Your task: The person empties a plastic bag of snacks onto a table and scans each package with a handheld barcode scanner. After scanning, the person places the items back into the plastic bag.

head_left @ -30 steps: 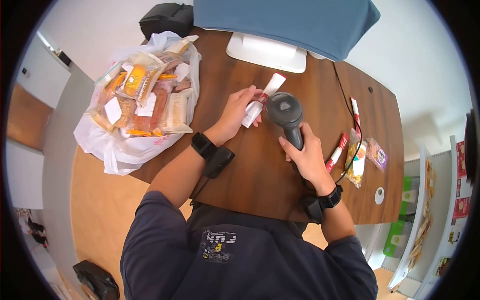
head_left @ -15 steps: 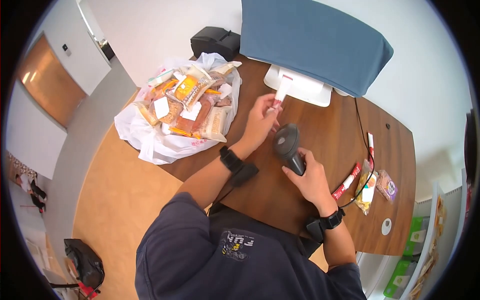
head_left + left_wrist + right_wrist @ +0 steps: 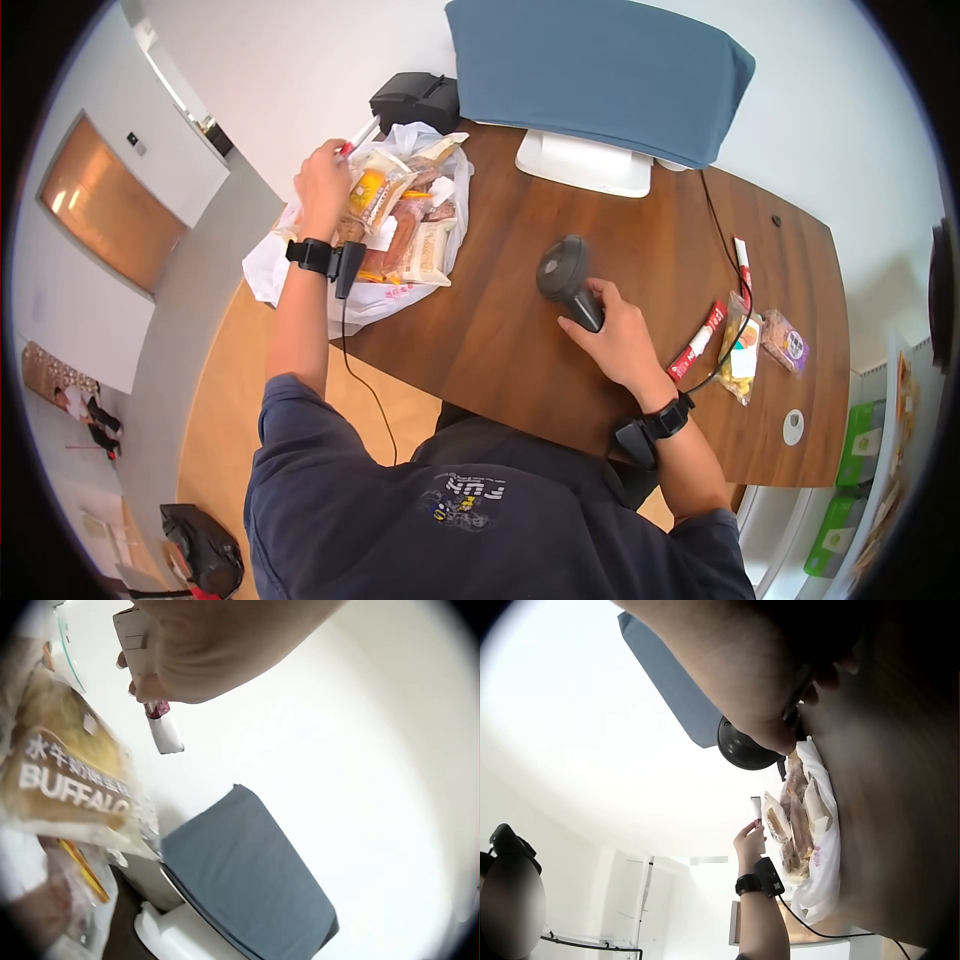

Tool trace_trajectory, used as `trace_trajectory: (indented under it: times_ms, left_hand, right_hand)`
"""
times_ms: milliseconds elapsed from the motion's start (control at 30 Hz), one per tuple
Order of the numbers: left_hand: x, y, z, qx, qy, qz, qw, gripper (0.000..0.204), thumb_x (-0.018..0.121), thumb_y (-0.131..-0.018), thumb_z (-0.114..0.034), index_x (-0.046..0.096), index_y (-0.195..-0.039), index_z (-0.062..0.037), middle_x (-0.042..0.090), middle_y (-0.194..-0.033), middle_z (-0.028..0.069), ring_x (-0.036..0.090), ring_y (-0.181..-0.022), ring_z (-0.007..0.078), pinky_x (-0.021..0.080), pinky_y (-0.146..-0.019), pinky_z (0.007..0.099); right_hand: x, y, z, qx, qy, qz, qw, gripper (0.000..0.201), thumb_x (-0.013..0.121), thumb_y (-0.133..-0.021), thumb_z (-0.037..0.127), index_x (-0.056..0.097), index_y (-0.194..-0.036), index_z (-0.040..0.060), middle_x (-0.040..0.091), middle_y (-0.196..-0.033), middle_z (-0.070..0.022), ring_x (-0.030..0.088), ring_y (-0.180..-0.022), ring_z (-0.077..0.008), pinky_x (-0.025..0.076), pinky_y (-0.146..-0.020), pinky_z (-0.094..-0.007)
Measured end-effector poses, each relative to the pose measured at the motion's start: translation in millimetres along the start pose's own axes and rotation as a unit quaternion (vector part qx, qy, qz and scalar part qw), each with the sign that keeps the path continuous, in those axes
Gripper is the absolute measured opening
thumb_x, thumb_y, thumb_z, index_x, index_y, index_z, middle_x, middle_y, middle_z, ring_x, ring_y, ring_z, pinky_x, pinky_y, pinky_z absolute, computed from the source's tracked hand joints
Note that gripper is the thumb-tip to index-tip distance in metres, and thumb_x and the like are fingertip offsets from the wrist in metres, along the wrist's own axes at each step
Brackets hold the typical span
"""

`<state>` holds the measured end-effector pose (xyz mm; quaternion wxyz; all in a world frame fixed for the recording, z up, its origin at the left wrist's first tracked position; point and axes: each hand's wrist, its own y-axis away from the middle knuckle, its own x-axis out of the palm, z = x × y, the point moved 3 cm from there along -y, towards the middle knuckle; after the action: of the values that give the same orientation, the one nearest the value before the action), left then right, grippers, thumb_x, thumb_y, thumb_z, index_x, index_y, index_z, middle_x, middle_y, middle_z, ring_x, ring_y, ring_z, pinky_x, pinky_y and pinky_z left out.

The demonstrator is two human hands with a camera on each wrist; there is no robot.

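Observation:
My left hand (image 3: 323, 188) grips a slim red-and-white stick pack (image 3: 166, 735) over the far left side of a white plastic bag (image 3: 458, 215). Wrapped snacks fill the bag; one yellow-brown pack lettered BUFFALO (image 3: 71, 769) lies close below the hand in the left wrist view. One end of the stick pack sticks out past the fingers, and the fist covers its middle. Over the middle of the table, my right hand (image 3: 622, 340) holds a dark grey barcode scanner (image 3: 564, 268) by its handle, its rounded head pointing away from me.
On the wooden table (image 3: 500, 330), to the right, lie a red stick pack (image 3: 697, 342), another stick pack (image 3: 742, 265), a yellow snack bag (image 3: 740, 365) and a purple-labelled pack (image 3: 785, 342). A black cable (image 3: 715, 220) runs past them. Behind stand a blue-covered object (image 3: 600, 80) and a black box (image 3: 415, 100).
My left hand has carried the stick pack from the middle of the table leftward to over the bag. The right hand keeps the scanner in nearly the same place. The head view has shifted.

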<state>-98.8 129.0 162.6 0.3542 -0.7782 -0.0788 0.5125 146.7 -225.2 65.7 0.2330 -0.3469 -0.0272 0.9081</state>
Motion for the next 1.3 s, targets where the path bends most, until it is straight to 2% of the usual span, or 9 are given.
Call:
trace_trajectory:
  times_ms: [133,233,300,467,533,667,900,1033,1300]
  left_hand:
    - [11,-2,16,-0.039,-0.006,0.042,0.998,0.023,0.061,-0.088,-0.017,0.069,-0.109,-0.0125,0.071,-0.104,0.0139,0.066,-0.101,0.0314,0.048,-0.083,0.0456]
    - [9,3,3,0.016,0.030,0.007,0.999,0.026,0.064,-0.087,-0.020,0.070,-0.109,-0.0088,0.072,-0.103,0.0121,0.068,-0.094,0.0321,0.053,-0.081,0.0408]
    - [-6,17,-35,0.137,0.083,-0.100,0.982,0.022,0.064,-0.089,-0.017,0.069,-0.107,-0.0066,0.070,-0.101,0.0105,0.066,-0.088,0.0288,0.052,-0.081,0.0381]
    - [0,97,-153,0.228,0.334,0.053,0.913,0.011,0.060,-0.091,-0.009,0.066,-0.098,-0.0021,0.064,-0.095,0.0085,0.060,-0.085,0.0216,0.048,-0.077,0.0337]
    - [17,132,-180,0.168,0.384,0.210,0.883,0.013,0.060,-0.091,-0.005,0.064,-0.103,-0.0017,0.064,-0.097,0.0064,0.060,-0.087,0.0158,0.047,-0.078,0.0283]
    - [71,192,-219,-0.109,0.634,0.412,0.645,0.024,0.058,-0.093,-0.005,0.060,-0.116,-0.0018,0.064,-0.105,0.0050,0.060,-0.094,0.0127,0.048,-0.082,0.0276]
    - [63,249,-291,0.133,0.527,0.394,0.741,0.027,0.069,-0.088,-0.020,0.062,-0.111,-0.0081,0.062,-0.106,0.0043,0.058,-0.098,0.0166,0.046,-0.084,0.0333]
    - [62,254,-331,0.316,0.415,0.368,0.770,0.030,0.073,-0.086,-0.026,0.062,-0.110,-0.0104,0.061,-0.105,0.0037,0.056,-0.098,0.0167,0.046,-0.085,0.0326]
    - [94,269,-378,0.421,0.376,0.261,0.783,0.037,0.083,-0.068,-0.035,0.065,-0.092,-0.0130,0.061,-0.097,0.0042,0.056,-0.094,0.0265,0.045,-0.083,0.0387]
  right_hand:
    - [0,1,2,0.004,0.004,0.007,1.000,0.059,0.075,-0.082,0.032,0.052,-0.126,0.0005,0.068,-0.105,-0.0236,0.067,-0.097,-0.0383,0.053,-0.083,-0.0426]
    - [3,0,-2,0.004,0.004,-0.002,1.000,0.058,0.075,-0.082,0.032,0.052,-0.126,0.0009,0.068,-0.106,-0.0227,0.067,-0.096,-0.0383,0.053,-0.083,-0.0430]
    - [3,0,-3,-0.022,0.009,-0.017,1.000,0.058,0.075,-0.082,0.031,0.052,-0.125,0.0012,0.068,-0.105,-0.0223,0.067,-0.096,-0.0387,0.053,-0.083,-0.0439]
    - [0,3,-10,-0.009,-0.014,-0.030,0.999,0.056,0.072,-0.082,0.033,0.052,-0.123,0.0010,0.069,-0.098,-0.0224,0.066,-0.093,-0.0398,0.053,-0.081,-0.0457]
    - [-3,4,-13,0.014,-0.035,-0.064,0.997,0.054,0.072,-0.083,0.031,0.053,-0.122,0.0006,0.069,-0.096,-0.0220,0.067,-0.091,-0.0400,0.053,-0.080,-0.0452]
    - [-14,4,-15,0.025,-0.097,-0.136,0.986,0.049,0.071,-0.083,0.028,0.054,-0.120,0.0012,0.069,-0.094,-0.0205,0.067,-0.088,-0.0394,0.053,-0.079,-0.0446]
    - [-24,7,-7,-0.048,-0.086,-0.242,0.965,0.050,0.074,-0.079,0.027,0.056,-0.121,0.0052,0.070,-0.093,-0.0153,0.069,-0.082,-0.0348,0.053,-0.075,-0.0416]
    - [-35,16,3,-0.165,0.066,-0.319,0.931,0.057,0.076,-0.072,0.024,0.056,-0.123,0.0086,0.070,-0.090,-0.0097,0.068,-0.074,-0.0285,0.053,-0.066,-0.0392]
    - [-30,24,15,-0.350,0.016,-0.332,0.876,0.061,0.080,-0.066,0.027,0.060,-0.122,0.0125,0.060,-0.075,-0.0009,0.065,-0.067,-0.0175,0.050,-0.052,-0.0289]
